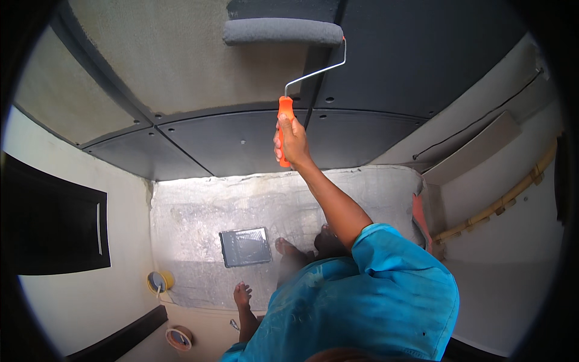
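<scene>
My right hand [294,139] is wrapped round the orange handle of a paint roller [283,32], raised in front of a panelled wall [157,54]. The roller's long grey sleeve lies level across the upper part of that wall, over the border between a bare beige panel and dark grey paint. Whether the sleeve touches the surface, I cannot tell. Low at my side, my left hand [242,294] hangs with its fingers apart and holds nothing. The nearest thing to it is a dark paint tray [223,249] on the floor sheet.
A pale, wrinkled sheet [193,211] covers the floor below the wall. To the left stand a yellow bucket [170,279] and a second round container [189,338]. A dark framed panel [54,217] is on the left wall. Bamboo poles [500,204] and a leaning board [476,148] are at right.
</scene>
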`<state>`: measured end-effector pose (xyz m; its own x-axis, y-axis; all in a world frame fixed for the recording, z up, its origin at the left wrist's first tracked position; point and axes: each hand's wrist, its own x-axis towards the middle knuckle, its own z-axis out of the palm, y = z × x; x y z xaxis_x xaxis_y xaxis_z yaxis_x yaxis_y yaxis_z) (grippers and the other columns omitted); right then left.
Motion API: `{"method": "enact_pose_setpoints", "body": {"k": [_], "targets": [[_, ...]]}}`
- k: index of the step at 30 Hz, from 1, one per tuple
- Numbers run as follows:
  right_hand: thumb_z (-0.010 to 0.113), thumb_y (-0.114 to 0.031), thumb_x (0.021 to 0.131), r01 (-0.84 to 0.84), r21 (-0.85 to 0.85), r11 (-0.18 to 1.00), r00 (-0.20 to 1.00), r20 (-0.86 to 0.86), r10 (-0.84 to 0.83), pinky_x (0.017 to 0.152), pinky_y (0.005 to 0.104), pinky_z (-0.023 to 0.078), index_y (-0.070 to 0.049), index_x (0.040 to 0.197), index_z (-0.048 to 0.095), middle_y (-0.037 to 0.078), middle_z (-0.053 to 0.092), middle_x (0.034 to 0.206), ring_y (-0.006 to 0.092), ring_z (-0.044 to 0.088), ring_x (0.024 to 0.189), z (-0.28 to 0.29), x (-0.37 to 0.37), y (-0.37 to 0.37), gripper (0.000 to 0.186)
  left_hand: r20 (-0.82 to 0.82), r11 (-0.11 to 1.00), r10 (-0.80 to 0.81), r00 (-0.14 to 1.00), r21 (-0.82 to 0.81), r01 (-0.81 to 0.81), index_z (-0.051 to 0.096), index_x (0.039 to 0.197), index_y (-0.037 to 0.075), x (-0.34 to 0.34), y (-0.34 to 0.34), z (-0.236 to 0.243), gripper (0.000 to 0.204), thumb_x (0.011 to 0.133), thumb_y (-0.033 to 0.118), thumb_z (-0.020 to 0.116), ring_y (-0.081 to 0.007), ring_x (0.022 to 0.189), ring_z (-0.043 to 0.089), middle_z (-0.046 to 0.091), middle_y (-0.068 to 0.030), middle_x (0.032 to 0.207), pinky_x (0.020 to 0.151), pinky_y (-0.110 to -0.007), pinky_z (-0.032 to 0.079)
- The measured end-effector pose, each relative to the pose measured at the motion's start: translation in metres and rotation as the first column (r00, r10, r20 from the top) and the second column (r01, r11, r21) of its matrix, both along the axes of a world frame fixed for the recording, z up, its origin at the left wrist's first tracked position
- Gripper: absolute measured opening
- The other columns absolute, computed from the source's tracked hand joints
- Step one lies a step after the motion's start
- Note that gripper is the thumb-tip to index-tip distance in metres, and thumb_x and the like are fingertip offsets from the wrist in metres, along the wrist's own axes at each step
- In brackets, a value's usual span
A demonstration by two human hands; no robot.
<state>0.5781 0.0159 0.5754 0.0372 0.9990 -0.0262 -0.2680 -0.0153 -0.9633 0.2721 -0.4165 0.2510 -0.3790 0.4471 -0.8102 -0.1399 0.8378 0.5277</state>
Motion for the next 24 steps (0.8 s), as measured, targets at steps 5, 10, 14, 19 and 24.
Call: {"method": "enact_pose_setpoints", "body": {"k": [5,10,14,19,24], "targets": [[0.043,-0.05,0.108,0.013,-0.154,0.988,1.0,0.017,-0.01,0.037,0.0292,0.041,-0.009,0.098,0.046,0.001,0.046,0.06,0.0114,0.045,0.039,-0.073,-0.001,-0.025,0.043,0.025,0.999,0.027,0.999,-0.033,-0.026,0.055,0.134,0.004,0.008,-0.025,0.01,0.05,0.103,0.043,0.054,-0.0285,0.099,0.069,0.068,-0.016,0.118,0.076,-0.04,0.052],[0.043,-0.05,0.108,0.035,-0.299,0.953,0.999,0.007,-0.035,0.034,0.031,0.038,-0.01,0.096,0.045,0.002,0.044,0.057,0.013,0.042,0.036,-0.135,-0.008,-0.039,0.042,0.013,0.999,0.011,1.0,-0.047,-0.011,0.052,0.138,0.002,0.017,-0.044,0.021,0.054,0.104,0.044,0.052,-0.0289,0.1,0.069,0.067,-0.0167,0.121,0.077,-0.039,0.052],[0.045,-0.049,0.108,0.047,-0.402,0.915,0.999,0.038,-0.035,0.035,0.032,0.041,-0.007,0.097,0.047,0.001,0.045,0.059,0.0133,0.046,0.037,-0.163,-0.004,-0.048,0.043,0.007,0.997,0.019,1.0,-0.07,-0.018,0.051,0.14,0.003,0.025,-0.055,0.025,0.055,0.104,0.045,0.051,-0.0306,0.104,0.069,0.066,-0.0179,0.124,0.081,-0.041,0.053],[0.046,-0.048,0.108,0.05,-0.428,0.902,0.998,0.049,-0.032,0.035,0.0325,0.042,-0.006,0.099,0.049,0.002,0.047,0.058,0.0138,0.047,0.038,-0.171,-0.01,-0.052,0.043,-0.005,0.998,0.006,1.0,-0.067,-0.007,0.049,0.143,0.004,0.045,-0.06,0.041,0.055,0.105,0.044,0.051,-0.0328,0.107,0.069,0.065,-0.0203,0.129,0.087,-0.046,0.054],[0.048,-0.047,0.108,0.074,-0.302,0.95,0.991,0.129,-0.036,0.036,0.0323,0.042,-0.005,0.107,0.052,0.002,0.048,0.057,0.0139,0.049,0.038,-0.169,-0.002,-0.041,0.042,-0.024,0.991,0.133,0.991,0.016,-0.133,0.052,0.139,0.003,0.066,-0.066,0.05,0.049,0.105,0.04,0.052,-0.0294,0.103,0.068,0.066,-0.0182,0.124,0.082,-0.041,0.053]]}}
